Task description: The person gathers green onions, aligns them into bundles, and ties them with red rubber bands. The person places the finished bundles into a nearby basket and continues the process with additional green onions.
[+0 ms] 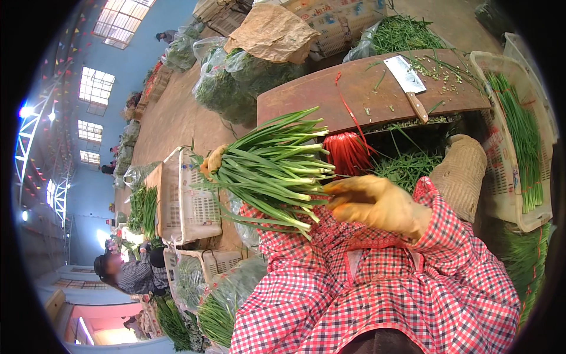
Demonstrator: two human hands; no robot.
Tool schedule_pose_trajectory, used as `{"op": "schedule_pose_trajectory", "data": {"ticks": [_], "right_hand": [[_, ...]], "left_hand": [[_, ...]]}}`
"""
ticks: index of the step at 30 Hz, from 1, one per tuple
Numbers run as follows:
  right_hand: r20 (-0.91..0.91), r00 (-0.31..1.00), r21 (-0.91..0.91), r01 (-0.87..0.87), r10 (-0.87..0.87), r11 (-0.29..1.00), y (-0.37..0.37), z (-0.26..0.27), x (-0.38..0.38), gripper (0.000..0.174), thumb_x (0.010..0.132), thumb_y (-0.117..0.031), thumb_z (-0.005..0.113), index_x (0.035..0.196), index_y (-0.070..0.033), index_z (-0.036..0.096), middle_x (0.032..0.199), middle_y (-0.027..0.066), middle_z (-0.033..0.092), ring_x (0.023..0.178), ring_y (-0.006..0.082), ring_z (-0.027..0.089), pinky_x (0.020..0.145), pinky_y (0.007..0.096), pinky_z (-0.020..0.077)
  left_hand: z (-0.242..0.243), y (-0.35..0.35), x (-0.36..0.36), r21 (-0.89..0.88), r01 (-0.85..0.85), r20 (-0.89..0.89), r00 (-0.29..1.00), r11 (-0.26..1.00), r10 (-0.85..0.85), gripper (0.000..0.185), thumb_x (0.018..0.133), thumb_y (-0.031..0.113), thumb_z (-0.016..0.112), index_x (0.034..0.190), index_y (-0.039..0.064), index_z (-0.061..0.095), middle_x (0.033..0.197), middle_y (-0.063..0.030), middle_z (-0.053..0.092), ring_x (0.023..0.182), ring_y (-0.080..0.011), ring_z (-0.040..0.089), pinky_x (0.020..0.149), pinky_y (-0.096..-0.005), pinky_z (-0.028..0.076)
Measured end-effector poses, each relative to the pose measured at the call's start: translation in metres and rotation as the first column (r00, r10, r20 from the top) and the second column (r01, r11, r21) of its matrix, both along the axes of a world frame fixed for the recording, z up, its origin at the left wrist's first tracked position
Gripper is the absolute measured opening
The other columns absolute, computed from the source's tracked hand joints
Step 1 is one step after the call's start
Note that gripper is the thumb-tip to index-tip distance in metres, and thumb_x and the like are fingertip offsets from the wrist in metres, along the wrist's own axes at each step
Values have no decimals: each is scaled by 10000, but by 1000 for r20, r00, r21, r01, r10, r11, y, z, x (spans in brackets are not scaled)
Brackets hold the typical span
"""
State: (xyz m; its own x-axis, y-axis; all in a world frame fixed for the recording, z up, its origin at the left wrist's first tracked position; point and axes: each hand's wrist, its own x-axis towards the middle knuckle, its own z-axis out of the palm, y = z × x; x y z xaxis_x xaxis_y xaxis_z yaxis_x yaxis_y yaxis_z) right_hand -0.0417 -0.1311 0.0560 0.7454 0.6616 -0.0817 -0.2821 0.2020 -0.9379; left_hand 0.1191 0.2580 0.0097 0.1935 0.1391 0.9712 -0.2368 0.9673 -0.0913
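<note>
My left hand [214, 162], in a yellowish glove, grips a loose bunch of long green leafy stems [269, 168] that look like garlic chives. The bunch fans out over my lap, its pale cut ends facing right. Most of that hand is hidden behind the leaves. Close to the pale ends is my right hand [380, 208], in a stained yellow glove. Its thumb and fingers are apart, with nothing visible between them. Just beyond the ends hangs a bundle of red plastic ties [347, 152] below the edge of a brown board [305, 101].
A cleaver [406, 77] rests on the board among green scraps. At right, a plastic crate [495, 177] contains tied green bundles [517, 141]. Trimmings [407, 166] lie below the board. Bagged greens [234, 84] and another crate [199, 208] stand leftward; a person [137, 272] is farther off.
</note>
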Motion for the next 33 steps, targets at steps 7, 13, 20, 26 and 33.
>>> {"op": "schedule_pose_trajectory", "data": {"ticks": [7, 13, 20, 26, 33], "right_hand": [[-43, 986, -155, 150, -158, 976, 32, 11, -2, 223, 960, -127, 663, 1074, 57, 720, 881, 113, 743, 705, 142, 688, 645, 286, 549], [113, 929, -195, 368, -352, 909, 24, 1, -5, 180, 975, -92, 632, 1022, 71, 693, 861, 121, 736, 708, 147, 701, 626, 275, 554], [80, 814, -215, 577, -575, 788, -55, -36, 13, 212, 969, -164, 692, 1022, 40, 691, 827, 115, 718, 672, 131, 703, 531, 214, 545], [622, 749, -723, 661, 226, -200, -153, -64, 45, 225, 830, -27, 708, 1053, -39, 722, 1051, 157, 728, 941, 324, 702, 813, 382, 564], [559, 776, -285, 512, -294, 810, -70, -5, 34, 334, 962, -282, 702, 1139, 2, 724, 1075, 126, 747, 988, 189, 693, 890, 318, 541]], "left_hand": [[19, -35, -40, -34, -80, -421, 905, 996, 58, 299, 1028, 308, 527, 761, 175, 548, 614, 101, 541, 583, -76, 477, 692, -256, 439], [36, -67, -78, 176, -340, -907, 309, 924, 287, 267, 1010, 301, 587, 793, 148, 571, 605, 84, 494, 565, -73, 488, 610, -249, 446], [40, -60, -70, 232, -405, -948, 111, 884, 299, 184, 970, 301, 633, 892, 144, 578, 760, 60, 569, 649, -90, 561, 604, -277, 504], [47, -63, -63, 412, -594, -907, -194, 691, 374, 215, 962, 248, 564, 776, 144, 535, 706, 32, 525, 658, -159, 539, 679, -337, 512], [57, -75, -61, 509, -531, -859, -268, 678, 436, 236, 995, 327, 539, 834, 155, 538, 745, 39, 530, 676, -137, 526, 673, -301, 471]]}}
